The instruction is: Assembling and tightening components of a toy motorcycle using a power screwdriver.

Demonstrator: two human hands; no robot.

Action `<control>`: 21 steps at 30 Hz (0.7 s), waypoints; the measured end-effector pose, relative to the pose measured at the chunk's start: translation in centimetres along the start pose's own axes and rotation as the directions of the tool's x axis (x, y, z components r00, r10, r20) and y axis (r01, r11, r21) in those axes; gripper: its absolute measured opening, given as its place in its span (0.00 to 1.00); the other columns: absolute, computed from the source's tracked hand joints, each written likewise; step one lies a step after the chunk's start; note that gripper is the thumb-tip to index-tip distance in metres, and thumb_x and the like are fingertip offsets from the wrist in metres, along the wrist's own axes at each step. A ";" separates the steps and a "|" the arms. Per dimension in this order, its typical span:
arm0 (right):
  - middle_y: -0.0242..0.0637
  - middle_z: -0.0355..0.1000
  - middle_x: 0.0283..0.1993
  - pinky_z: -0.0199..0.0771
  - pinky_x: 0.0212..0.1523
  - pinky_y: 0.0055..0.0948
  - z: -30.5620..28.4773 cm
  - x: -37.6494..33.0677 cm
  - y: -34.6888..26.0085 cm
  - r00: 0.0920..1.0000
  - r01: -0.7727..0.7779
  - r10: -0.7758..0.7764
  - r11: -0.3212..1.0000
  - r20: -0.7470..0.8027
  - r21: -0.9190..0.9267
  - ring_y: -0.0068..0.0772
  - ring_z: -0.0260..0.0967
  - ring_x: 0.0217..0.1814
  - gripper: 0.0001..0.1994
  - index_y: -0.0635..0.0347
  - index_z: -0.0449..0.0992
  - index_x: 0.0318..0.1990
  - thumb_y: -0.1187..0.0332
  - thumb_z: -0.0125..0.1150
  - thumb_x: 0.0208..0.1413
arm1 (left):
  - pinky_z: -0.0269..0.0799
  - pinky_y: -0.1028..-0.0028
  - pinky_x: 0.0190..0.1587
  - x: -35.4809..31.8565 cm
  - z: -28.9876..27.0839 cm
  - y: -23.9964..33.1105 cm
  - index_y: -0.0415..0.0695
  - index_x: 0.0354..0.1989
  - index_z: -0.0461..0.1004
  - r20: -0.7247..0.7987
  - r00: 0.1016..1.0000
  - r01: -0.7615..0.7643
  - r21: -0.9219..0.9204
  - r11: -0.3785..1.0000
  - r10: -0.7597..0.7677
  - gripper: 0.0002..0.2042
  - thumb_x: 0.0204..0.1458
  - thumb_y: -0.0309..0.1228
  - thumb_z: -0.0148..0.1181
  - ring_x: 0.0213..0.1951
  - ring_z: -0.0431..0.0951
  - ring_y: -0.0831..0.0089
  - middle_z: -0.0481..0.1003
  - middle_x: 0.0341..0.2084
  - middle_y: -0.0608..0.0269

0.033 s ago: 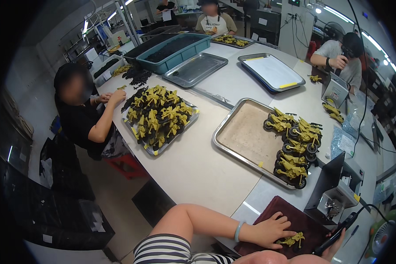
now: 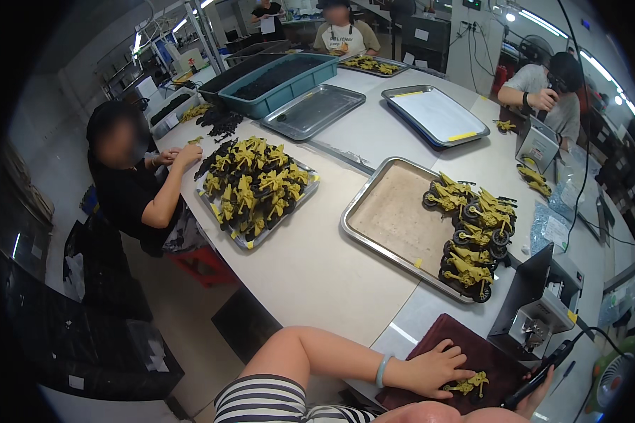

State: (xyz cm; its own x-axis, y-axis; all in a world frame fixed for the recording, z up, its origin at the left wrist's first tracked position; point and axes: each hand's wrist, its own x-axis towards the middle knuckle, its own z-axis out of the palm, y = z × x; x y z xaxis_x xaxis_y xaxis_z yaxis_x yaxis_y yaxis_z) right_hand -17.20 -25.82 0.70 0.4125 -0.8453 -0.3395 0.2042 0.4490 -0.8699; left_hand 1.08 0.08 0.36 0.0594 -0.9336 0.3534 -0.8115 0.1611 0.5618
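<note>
A large pale desk (image 2: 310, 261) fills the middle of a busy workshop lit by ceiling strip lights, with shelving and racks along the far left wall. At its near edge lies a dark maroon mat (image 2: 473, 352). The person's left hand (image 2: 434, 368) rests flat on this mat, fingers spread and not clamped on anything, its fingertips touching a small yellow-green toy motorcycle (image 2: 467, 385) that lies on the mat. The right hand (image 2: 536, 388) is mostly hidden at the lower edge; it is wrapped around a black electric screwdriver (image 2: 540, 374), whose tip is near the toy.

Just beyond the mat sits a metal tray (image 2: 388, 211) with a brown liner, holding a row of assembled toy motorcycles (image 2: 473, 236) along its right side. A grey machine (image 2: 536, 303) stands to the right of the mat. Further left, a second tray (image 2: 257, 185) is heaped with yellow and black parts, and a person in black (image 2: 130, 190) sits beside it. Farther back lie two empty metal trays (image 2: 310, 111) and a teal bin (image 2: 282, 84) of dark parts. Other workers sit at the far end and on the right side.
</note>
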 end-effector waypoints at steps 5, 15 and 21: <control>0.29 0.60 0.22 0.62 0.21 0.16 -0.3 0.2 0.1 1.000 0.003 -0.002 1.000 0.031 -0.005 0.19 0.59 0.20 0.22 0.55 0.63 0.51 0.52 0.49 0.55 | 0.50 0.60 0.50 0.0 -0.1 0.0 0.48 0.53 0.64 0.001 1.000 -0.002 0.004 1.000 0.002 0.29 0.40 0.44 0.58 0.41 0.61 0.63 0.61 0.32 0.59; 0.30 0.62 0.22 0.63 0.22 0.17 -0.1 0.3 0.1 0.998 0.019 -0.018 1.000 0.063 -0.006 0.20 0.59 0.20 0.18 0.55 0.68 0.45 0.52 0.49 0.55 | 0.50 0.61 0.50 0.1 -0.3 0.1 0.48 0.52 0.64 0.030 1.000 0.004 0.007 1.000 -0.004 0.29 0.40 0.44 0.59 0.41 0.61 0.63 0.61 0.32 0.59; 0.30 0.62 0.22 0.64 0.21 0.19 -0.2 0.3 0.2 0.997 0.007 -0.009 1.000 0.078 0.022 0.21 0.60 0.20 0.20 0.56 0.66 0.48 0.52 0.49 0.55 | 0.50 0.63 0.48 -0.1 -0.1 0.2 0.48 0.53 0.64 -0.022 0.999 -0.030 0.062 0.998 0.032 0.28 0.41 0.44 0.59 0.40 0.61 0.65 0.61 0.31 0.61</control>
State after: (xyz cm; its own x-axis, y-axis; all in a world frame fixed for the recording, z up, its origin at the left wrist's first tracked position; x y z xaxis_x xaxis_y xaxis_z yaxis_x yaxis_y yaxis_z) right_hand -17.22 -26.07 0.32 0.4785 -0.8242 -0.3028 0.2269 0.4492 -0.8642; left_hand 1.02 0.20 0.52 0.0465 -0.9207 0.3876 -0.8473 0.1691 0.5034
